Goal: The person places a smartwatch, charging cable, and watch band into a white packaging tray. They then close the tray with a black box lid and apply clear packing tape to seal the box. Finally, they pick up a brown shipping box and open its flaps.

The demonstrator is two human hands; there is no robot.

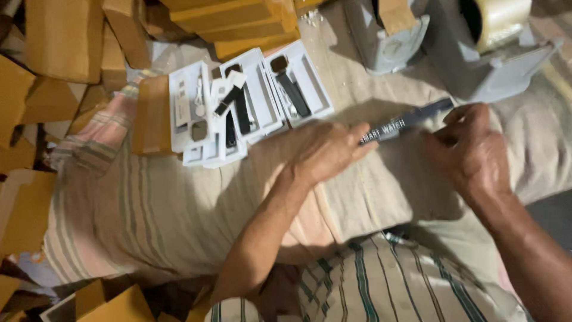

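A long, narrow dark box (406, 122) with white lettering is held between both hands over a striped cloth. My left hand (325, 152) grips its near-left end. My right hand (468, 152) pinches its far-right end. To the left of my left hand lie several open white trays (262, 98) with black watch straps and watch bodies in them.
Brown cardboard boxes (62, 36) are piled at the left and along the top. Two grey tape dispensers (488, 48) stand at the top right, one with a roll of clear tape. A striped cloth (155, 203) covers the surface.
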